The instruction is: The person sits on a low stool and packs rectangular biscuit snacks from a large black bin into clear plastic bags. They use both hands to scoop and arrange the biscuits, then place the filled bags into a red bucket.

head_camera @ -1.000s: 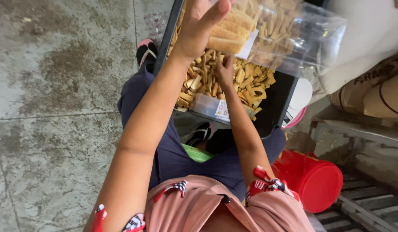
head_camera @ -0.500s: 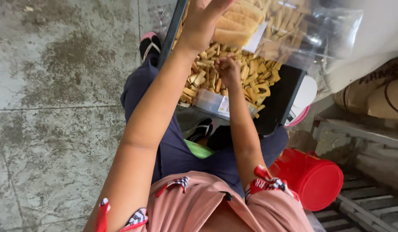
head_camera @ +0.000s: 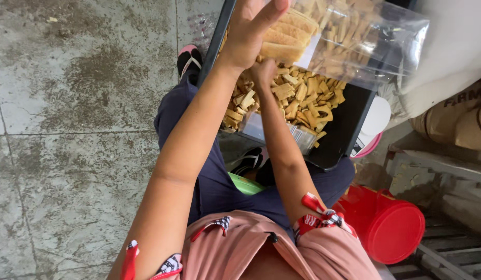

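My left hand [head_camera: 251, 28] is raised and grips a clear plastic bag [head_camera: 362, 44] at its mouth; the bag is filled with tan snack sticks. Just below the bag's mouth, my right hand [head_camera: 263, 70] has its fingers bunched around a few snack sticks. Under both hands a black tray [head_camera: 344, 129] rests on my lap, heaped with loose snack sticks [head_camera: 302, 96]. A small clear plastic packet [head_camera: 301, 136] lies at the tray's near edge, partly hidden by my right forearm.
A red bucket [head_camera: 393, 231] lies on its side at my right. A white bowl with a pink rim [head_camera: 376, 122] sits beyond the tray. Brown sacks [head_camera: 466, 116] are stacked at the right. A green item [head_camera: 244, 184] shows between my legs. Concrete floor [head_camera: 69, 129] lies to the left.
My right hand has lifted from the heap on the tray up to the bag's mouth. The view has shifted slightly; the left hand keeps holding the bag.
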